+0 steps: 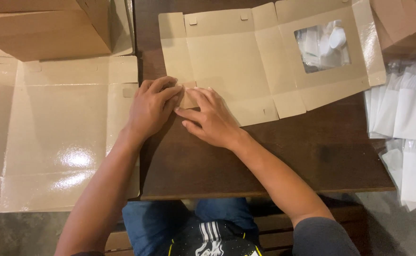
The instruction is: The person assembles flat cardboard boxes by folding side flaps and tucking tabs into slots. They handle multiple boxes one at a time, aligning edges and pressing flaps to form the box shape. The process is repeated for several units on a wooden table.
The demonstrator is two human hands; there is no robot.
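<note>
Count from the head view: 2 hands, left hand and right hand, both pressing flat on 1 small corner flap. 1 unfolded kraft box blank on the table, with 1 clear window. 1 larger glossy flat blank at left. 1 brown carton top left, partly out of view. 1 dark wooden table. Clear-wrapped white packets at right: at least 6 visible, overlapping and cut off by the edge, exact count not readable.
</note>
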